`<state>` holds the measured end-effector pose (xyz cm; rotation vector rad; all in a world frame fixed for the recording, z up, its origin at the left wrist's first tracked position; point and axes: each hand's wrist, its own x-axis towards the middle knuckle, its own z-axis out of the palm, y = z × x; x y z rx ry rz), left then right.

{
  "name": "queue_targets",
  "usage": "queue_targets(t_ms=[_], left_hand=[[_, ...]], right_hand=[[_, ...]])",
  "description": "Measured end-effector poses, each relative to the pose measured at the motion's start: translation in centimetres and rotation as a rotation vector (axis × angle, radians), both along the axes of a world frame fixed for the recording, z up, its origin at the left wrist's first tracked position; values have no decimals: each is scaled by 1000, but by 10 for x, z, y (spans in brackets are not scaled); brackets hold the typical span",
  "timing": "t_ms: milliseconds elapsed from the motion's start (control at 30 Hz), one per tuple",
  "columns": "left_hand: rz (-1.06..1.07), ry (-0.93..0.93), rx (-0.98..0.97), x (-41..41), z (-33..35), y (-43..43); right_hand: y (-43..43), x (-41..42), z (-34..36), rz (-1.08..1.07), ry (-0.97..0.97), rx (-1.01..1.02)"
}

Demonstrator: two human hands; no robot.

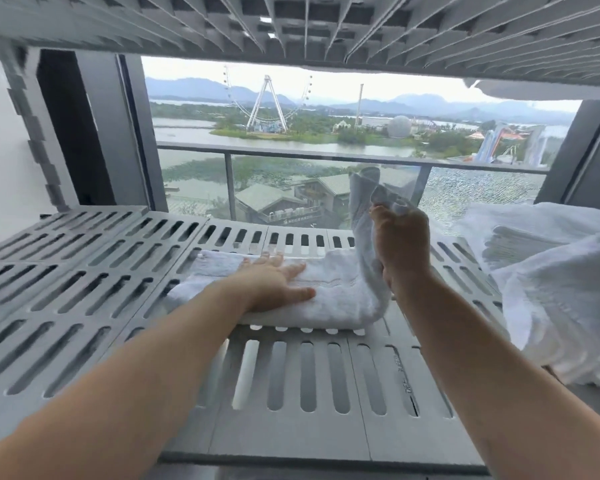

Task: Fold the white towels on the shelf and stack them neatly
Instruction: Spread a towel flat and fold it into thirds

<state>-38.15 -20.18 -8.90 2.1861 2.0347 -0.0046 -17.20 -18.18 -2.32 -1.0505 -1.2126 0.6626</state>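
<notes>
**A:** what's the person wearing, anyone?

**B:** just bare skin tbh. left hand (278, 285) and right hand (400, 251) bare, left forearm (153, 358) and right forearm (465, 358) bare behind them, all the way to the frame edge.

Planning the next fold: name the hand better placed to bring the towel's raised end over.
Right. The right hand grips the lifted end of the towel, while the left hand lies flat on it, pinning it to the shelf.

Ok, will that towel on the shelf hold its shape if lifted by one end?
Probably not: the towel bends and flops where the right hand lifts it, so likely floppy. Probably light, raised one-handed. The left hand pins the rest flat.
</notes>
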Motion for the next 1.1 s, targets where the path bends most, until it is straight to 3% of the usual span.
queue_targets(t_ms=[167,233,367,500,567,633,833,1000,1100], left_hand=[[4,28,92,-57,21,-20],[3,-53,83,-82,22,-31],[54,-515,76,-113,6,-33],[262,-1027,233,-126,-6,-22],[253,-1330,217,-130,-6,-20],[237,-1487,206,-130,-5,-20],[279,-1735,210,-123,-5,-24],[264,-1781,253,-123,-6,-24],[274,-1761,268,-121,-6,-25]], right_hand=[[-12,-59,1,-25,-186,84],[-16,-84,-3,-26,-318,136],[-28,-133,-18,-110,-575,246],[-37,-166,-36,-78,-697,268],[-45,-177,-43,-63,-733,279],[-51,-186,-48,-17,-769,288],[-60,-199,-56,86,-845,241],[-56,-207,-60,222,-926,120],[-57,-204,-51,535,-1103,19]])
